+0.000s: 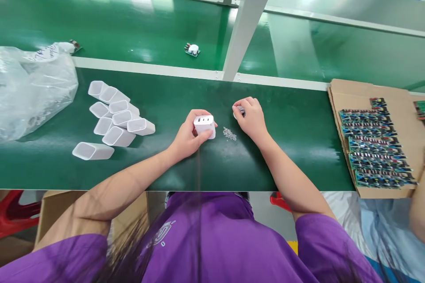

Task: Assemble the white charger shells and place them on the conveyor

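Observation:
A white charger with a row of ports on its end face [204, 124] is gripped in my left hand [190, 135], thumb in front and fingers behind. To its right, my right hand [251, 119] is closed, with its fingertips pressed together over a small white-and-grey piece [239, 111]. The fingers cover most of that piece, so its kind is unclear. Between the two hands, a little pile of tiny clear pieces [229, 134] lies on the green work surface [206, 172].
Several white hollow charger housings [119, 137] lie at left, beside a clear plastic bag [36, 93]. A circuit board [192, 49] sits beyond the rail [149, 67]. A white post [247, 22] rises ahead. Cardboard [365, 93] holds rows of circuit boards [378, 146]. Another person's arm [418, 208] shows at right.

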### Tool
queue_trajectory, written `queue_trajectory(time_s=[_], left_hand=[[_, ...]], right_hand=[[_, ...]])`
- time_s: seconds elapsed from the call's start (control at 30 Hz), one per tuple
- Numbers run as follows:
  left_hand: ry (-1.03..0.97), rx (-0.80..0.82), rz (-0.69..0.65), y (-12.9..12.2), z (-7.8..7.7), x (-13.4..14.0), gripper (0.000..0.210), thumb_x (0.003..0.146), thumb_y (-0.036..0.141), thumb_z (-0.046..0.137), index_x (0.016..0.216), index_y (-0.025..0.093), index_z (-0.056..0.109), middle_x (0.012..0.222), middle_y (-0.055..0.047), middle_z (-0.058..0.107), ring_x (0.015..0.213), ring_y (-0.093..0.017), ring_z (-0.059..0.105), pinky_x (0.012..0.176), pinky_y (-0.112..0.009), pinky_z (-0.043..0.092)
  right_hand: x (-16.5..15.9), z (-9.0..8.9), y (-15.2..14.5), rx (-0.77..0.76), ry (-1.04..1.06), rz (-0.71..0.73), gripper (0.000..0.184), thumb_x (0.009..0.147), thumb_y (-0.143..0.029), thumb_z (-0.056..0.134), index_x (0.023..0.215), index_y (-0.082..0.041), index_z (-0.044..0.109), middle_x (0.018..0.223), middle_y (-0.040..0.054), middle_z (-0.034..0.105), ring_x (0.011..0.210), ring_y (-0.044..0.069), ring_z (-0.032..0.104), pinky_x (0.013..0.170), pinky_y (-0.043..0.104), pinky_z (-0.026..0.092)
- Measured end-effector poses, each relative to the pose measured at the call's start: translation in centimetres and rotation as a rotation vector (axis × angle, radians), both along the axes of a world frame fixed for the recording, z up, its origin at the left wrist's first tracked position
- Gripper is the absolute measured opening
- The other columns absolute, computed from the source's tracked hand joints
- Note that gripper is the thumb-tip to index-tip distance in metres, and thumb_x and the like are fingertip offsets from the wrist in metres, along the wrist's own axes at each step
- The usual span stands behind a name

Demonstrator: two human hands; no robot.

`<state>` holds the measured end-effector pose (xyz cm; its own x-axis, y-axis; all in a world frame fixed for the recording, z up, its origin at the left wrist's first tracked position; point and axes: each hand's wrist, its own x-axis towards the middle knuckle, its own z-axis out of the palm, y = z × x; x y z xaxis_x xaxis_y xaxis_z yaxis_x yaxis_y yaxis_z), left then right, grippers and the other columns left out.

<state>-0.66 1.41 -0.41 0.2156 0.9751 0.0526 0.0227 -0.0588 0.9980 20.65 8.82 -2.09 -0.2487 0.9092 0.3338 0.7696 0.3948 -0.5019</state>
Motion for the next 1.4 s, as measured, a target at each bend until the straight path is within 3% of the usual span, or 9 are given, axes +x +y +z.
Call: queue_trajectory(time_s=[0.2,0.37,0.5,0.67,0.8,0.97,1.1,1.23,1.4], left_hand=[[0.209,0.133,0.082,-0.3,0.3,0.0,0.035,0.077,0.032,0.067,0.103,0.020,0.048,0.092,-0.003,0.066,0.073,-0.012,0.061,0.066,-0.025,0.048],[0.232,0.312,0.098,-0.2,0.5,0.2,0.031,0.078,0.027,0.068,0.103,0.021,0.050,0.102,-0.004,0.065,0.087,-0.014,0.062,0.078,-0.027,0.048],[0.207,0.308,0.104,0.0,0.5,0.2,0.031,0.079,0.030,0.068,0.102,0.021,0.049,0.106,-0.005,0.064,0.096,-0.017,0.062,0.084,-0.031,0.049],[0.196,0.273,0.114,0.1,0.5,-0.1,0.037,0.079,0.036,0.069,0.107,0.020,0.051,0.110,-0.008,0.063,0.101,-0.019,0.061,0.088,-0.033,0.049],[0.078,0.122,0.100,0.3,0.7,-0.2,0.030,0.084,0.041,0.063,0.105,0.019,0.058,0.105,-0.006,0.065,0.094,-0.017,0.062,0.085,-0.031,0.050],[-0.349,-0.234,0.167,0.9,1.1,0.5,0.027,0.086,0.045,0.055,0.091,0.018,0.059,0.096,-0.005,0.066,0.088,-0.016,0.062,0.082,-0.031,0.053],[-0.555,-0.464,0.142,1.4,1.3,0.8,0.040,0.085,0.056,0.051,0.094,0.018,0.059,0.091,-0.005,0.067,0.085,-0.017,0.065,0.080,-0.033,0.055],[-0.602,-0.421,0.076,2.4,1.2,0.4,0.059,0.086,0.070,0.041,0.109,0.019,0.058,0.104,-0.009,0.069,0.098,-0.023,0.066,0.080,-0.037,0.057],[-0.529,-0.402,0.175,3.4,0.6,-0.4,0.063,0.089,0.070,0.029,0.119,0.019,0.050,0.104,-0.011,0.070,0.095,-0.021,0.066,0.077,-0.035,0.056]], right_hand=[[-1.6,1.9,-2.3,0.247,0.150,0.157,0.011,0.093,-0.024,0.051,0.094,-0.023,0.062,0.100,0.0074,0.064,0.097,0.023,0.058,0.086,0.042,0.048],[-2.4,2.5,-3.5,0.373,0.244,0.359,0.017,0.091,-0.014,0.050,0.101,-0.025,0.060,0.095,0.0053,0.066,0.093,0.020,0.061,0.081,0.040,0.052],[-2.8,2.3,-4.0,0.393,0.267,0.493,0.023,0.089,-0.011,0.049,0.105,-0.025,0.057,0.096,0.0050,0.067,0.091,0.019,0.063,0.077,0.039,0.054],[-3.4,2.1,-4.7,0.351,0.264,0.534,0.025,0.089,-0.014,0.053,0.112,-0.023,0.054,0.099,0.0070,0.067,0.093,0.020,0.064,0.077,0.039,0.056],[-3.8,2.0,-5.1,0.334,0.276,0.530,0.030,0.088,-0.015,0.056,0.117,-0.023,0.053,0.103,0.0081,0.066,0.097,0.020,0.064,0.080,0.038,0.057],[-4.4,1.4,-5.6,0.307,0.170,0.495,0.055,0.087,-0.031,0.064,0.137,-0.025,0.044,0.123,0.0119,0.059,0.114,0.025,0.058,0.092,0.043,0.055],[-5.0,1.1,-5.7,0.379,0.042,0.420,0.058,0.090,-0.032,0.060,0.143,-0.026,0.038,0.126,0.0133,0.055,0.115,0.026,0.057,0.091,0.043,0.054],[-5.8,2.3,-3.2,0.335,0.021,0.445,0.053,0.091,-0.028,0.056,0.141,-0.025,0.039,0.123,0.0124,0.055,0.104,0.023,0.060,0.087,0.040,0.054],[-9.3,4.9,5.5,0.157,0.070,0.353,0.049,0.080,-0.021,0.057,0.127,-0.017,0.047,0.120,0.0139,0.057,0.109,0.026,0.056,0.092,0.043,0.050]])
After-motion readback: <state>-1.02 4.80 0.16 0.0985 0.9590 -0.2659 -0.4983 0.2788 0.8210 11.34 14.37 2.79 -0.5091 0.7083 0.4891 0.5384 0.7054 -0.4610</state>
